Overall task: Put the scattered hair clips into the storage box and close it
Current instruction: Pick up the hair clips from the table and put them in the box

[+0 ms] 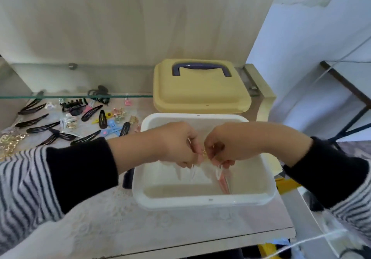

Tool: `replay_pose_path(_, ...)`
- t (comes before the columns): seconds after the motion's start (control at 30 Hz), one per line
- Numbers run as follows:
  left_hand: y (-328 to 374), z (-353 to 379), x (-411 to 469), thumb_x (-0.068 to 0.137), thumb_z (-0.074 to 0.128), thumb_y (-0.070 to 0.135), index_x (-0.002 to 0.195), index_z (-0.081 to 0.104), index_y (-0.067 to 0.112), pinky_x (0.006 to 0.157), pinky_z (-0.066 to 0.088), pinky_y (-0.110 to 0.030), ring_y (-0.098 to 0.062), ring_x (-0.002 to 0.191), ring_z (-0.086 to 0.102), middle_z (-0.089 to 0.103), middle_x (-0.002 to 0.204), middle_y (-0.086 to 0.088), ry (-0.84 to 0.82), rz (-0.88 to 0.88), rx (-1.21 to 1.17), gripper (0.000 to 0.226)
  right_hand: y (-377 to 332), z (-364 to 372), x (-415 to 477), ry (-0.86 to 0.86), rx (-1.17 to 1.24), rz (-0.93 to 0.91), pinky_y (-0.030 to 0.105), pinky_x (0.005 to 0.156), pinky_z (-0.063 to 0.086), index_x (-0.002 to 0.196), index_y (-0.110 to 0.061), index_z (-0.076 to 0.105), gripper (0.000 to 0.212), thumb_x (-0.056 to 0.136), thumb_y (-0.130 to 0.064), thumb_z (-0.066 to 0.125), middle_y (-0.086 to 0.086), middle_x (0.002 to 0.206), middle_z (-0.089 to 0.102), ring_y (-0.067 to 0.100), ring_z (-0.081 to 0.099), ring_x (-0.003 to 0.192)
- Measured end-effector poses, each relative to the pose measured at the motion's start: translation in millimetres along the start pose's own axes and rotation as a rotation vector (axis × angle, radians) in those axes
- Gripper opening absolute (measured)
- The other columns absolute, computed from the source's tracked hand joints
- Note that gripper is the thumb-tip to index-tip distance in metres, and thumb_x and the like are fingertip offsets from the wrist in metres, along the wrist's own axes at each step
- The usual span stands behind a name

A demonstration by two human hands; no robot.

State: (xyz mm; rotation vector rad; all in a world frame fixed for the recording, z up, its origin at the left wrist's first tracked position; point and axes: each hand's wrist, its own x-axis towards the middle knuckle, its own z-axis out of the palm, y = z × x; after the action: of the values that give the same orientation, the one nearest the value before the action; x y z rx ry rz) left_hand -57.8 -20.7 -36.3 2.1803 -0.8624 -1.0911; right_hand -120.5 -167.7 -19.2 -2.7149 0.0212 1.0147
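While both hands meet above the open storage box [200, 202], the head view shows them fingertip to fingertip over its middle. The left hand [176, 144] has its fingers curled downward and pinches a small gold clip [204, 154], and the right hand [226, 146], curled the same way, pinches that clip from the other side. Pale clear clips [192, 170] hang below the knuckles of each hand, though motion blur makes it hard to say how many there are. A pink clip [224, 184] lies inside the box, near its right wall. Both forearms wear black cuffs under striped sleeves.

The white box stands on the table [120, 214] toward its right edge, with its near rim set back from the front edge. Its yellow lid [200, 96] lies flat just behind it, at the back right corner, touching or almost touching the far rim, with the dark handle [200, 67] facing up.

Most of the scattered hair clips [36, 122] still lie on the left half of the table, well apart from the box. They include long black snap clips, a black claw clip [72, 104], a blue clip [112, 127] and several small pink and yellow ones. A gold chain [10, 140] sits at the left edge. Black hair ties [99, 93] rest toward the back, under the green edge of a glass shelf [76, 96].
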Motion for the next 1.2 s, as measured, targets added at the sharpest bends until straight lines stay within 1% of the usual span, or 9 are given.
replay_pose_path(0.17,-8.7,15.5,28.7,0.085,0.066,0.001,0.075,0.067,0.015,0.078,0.058,-0.024,-0.009,0.065,0.066,0.068,0.079,-0.006,-0.189,-0.153,-0.024,0.017,6.3,6.8,11.6,-0.121,-0.028,-0.057,0.025,0.077,0.051,0.089,-0.018,0.066,0.014,0.089,-0.009,0.057,-0.004,0.082,0.07,0.009,0.063,0.07)
replay_pose_path(0.3,-12.8,23.2,42.7,0.084,0.068,0.0,0.089,0.067,0.007,0.085,0.057,-0.031,-0.015,0.071,0.067,0.067,0.09,-0.013,-0.252,-0.254,-0.08,0.01,8.5,10.8,21.1,-0.111,-0.064,-0.099,0.022,0.06,0.044,0.097,-0.014,0.066,0.02,0.081,-0.003,0.06,-0.007,0.081,0.064,0.012,0.055,0.068)
replay_pose_path(0.47,-12.0,24.0,49.8,0.083,0.068,0.001,0.087,0.067,0.009,0.067,0.055,-0.017,-0.008,0.067,0.063,0.069,0.104,-0.015,-0.325,-0.317,-0.035,0.009,13.2,13.2,27.4,-0.085,-0.046,-0.13,0.022,0.063,0.048,0.091,-0.018,0.067,0.016,0.08,-0.006,0.064,-0.012,0.068,0.058,0.001,0.05,0.057)
replay_pose_path(0.6,-11.4,23.2,56.5,0.085,0.068,0.008,0.111,0.066,0.003,0.065,0.055,-0.015,-0.006,0.061,0.065,0.07,0.102,-0.011,-0.307,-0.294,-0.028,0.027,13.3,12.7,28.8,-0.074,-0.084,-0.148,0.005,0.046,0.037,0.092,-0.014,0.069,0.017,0.083,-0.003,0.059,-0.011,0.068,0.058,-0.001,0.053,0.051)
replay_pose_path(0.73,-8.8,25.0,57.6,0.083,0.067,0.011,0.098,0.074,0.009,0.084,0.057,-0.026,-0.018,0.084,0.071,0.072,0.084,-0.005,-0.246,-0.236,0.117,0.016,18.1,10.8,26.6,0.038,-0.217,-0.137,0.013,0.054,0.038,0.102,-0.014,0.069,0.02,0.085,-0.009,0.062,-0.001,0.097,0.069,0.017,0.059,0.081)
replay_pose_path(0.87,-7.2,31.6,52.9,0.083,0.06,0.012,0.079,0.072,0.023,0.08,0.058,-0.027,-0.006,0.066,0.064,0.069,0.068,0.006,-0.189,-0.171,0.238,0.017,19.7,2.3,17.9,0.113,-0.218,-0.106,0.025,0.065,0.041,0.107,-0.013,0.066,0.024,0.092,-0.006,0.048,0.004,0.106,0.065,0.023,0.061,0.095)
replay_pose_path(1.0,-4.7,33.7,46.4,0.084,0.058,0.011,0.081,0.073,0.026,0.075,0.055,-0.021,0.006,0.059,0.056,0.071,0.075,0.009,-0.132,-0.087,0.352,0.022,20.6,-0.8,14.8,0.146,-0.219,-0.079,0.023,0.059,0.038,0.107,-0.012,0.068,0.027,0.092,-0.007,0.047,0.004,0.11,0.065,0.024,0.06,0.1)
replay_pose_path(1.1,-2.2,32.7,44.0,0.085,0.059,0.015,0.087,0.074,0.027,0.072,0.049,-0.017,0.0,0.071,0.057,0.071,0.082,0.011,-0.116,-0.049,0.403,0.019,20.6,-2.2,11.4,0.144,-0.204,-0.069,0.014,0.055,0.031,0.109,-0.014,0.067,0.027,0.092,-0.008,0.047,0.003,0.111,0.064,0.023,0.059,0.1)
replay_pose_path(1.2,0.9,29.1,40.2,0.087,0.065,0.029,0.105,0.07,0.032,0.076,0.043,-0.015,-0.004,0.087,0.056,0.069,0.103,0.015,-0.076,-0.02,0.483,0.019,16.6,-4.0,6.9,0.138,-0.208,-0.061,0.021,0.061,0.041,0.107,-0.015,0.067,0.026,0.092,-0.01,0.046,0.003,0.108,0.065,0.024,0.06,0.099)
